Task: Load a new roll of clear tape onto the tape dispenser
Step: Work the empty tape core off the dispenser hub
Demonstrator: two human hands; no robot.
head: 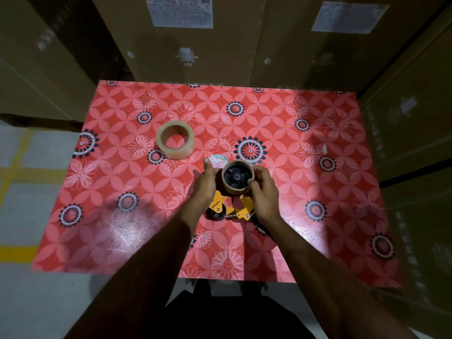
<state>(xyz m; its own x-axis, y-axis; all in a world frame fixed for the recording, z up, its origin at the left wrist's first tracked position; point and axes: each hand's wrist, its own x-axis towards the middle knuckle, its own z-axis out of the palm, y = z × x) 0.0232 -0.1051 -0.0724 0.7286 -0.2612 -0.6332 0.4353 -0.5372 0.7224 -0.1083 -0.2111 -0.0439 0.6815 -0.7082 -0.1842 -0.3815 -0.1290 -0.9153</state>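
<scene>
Both my forearms reach forward, wrists close together. My left hand (206,184) cups inward, thumb raised. My right hand (263,189) curls, fingertips pinching.

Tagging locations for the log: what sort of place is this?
Probably a warehouse or stockroom: tall cardboard cartons with shipping labels surround the table, and yellow lines mark the concrete floor.

The full ring-shaped clear tape roll (175,139) lies on the red flower-patterned table (318,216), behind and left of the yellow metal tape dispenser (228,206); tall brown cardboard boxes (281,52) stand behind the table.
</scene>
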